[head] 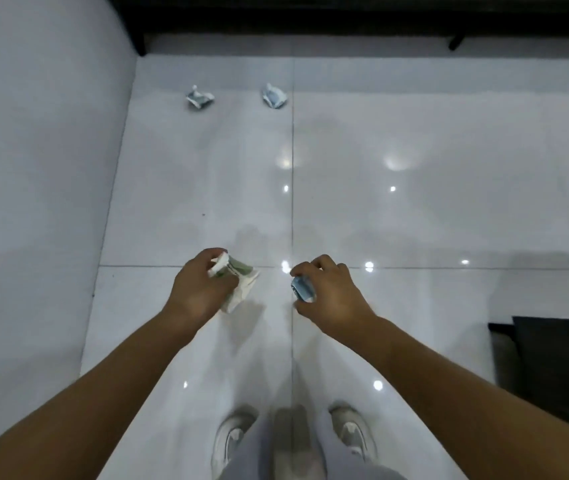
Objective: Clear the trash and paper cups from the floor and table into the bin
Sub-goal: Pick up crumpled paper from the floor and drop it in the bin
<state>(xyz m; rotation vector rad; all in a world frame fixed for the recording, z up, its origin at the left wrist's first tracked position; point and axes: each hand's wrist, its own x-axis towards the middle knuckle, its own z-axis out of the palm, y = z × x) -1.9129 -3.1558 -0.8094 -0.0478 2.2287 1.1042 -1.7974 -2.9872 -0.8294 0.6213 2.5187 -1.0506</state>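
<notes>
My left hand point(200, 285) grips crumpled white and green paper trash point(241, 282) above the glossy white floor. My right hand point(331, 289) holds a small crushed blue and white paper cup point(303, 289), fingers curled round it. Two more crumpled blue and white pieces lie on the floor far ahead: one point(199, 97) near the left wall, the other point(274, 95) beside the tile seam. No bin is in view.
A white wall point(33, 168) runs along the left. Dark furniture point(345, 15) spans the far edge of the floor, with a leg at the left corner. A dark object point(560, 358) stands at the right. My white shoes point(231, 438) are at the bottom.
</notes>
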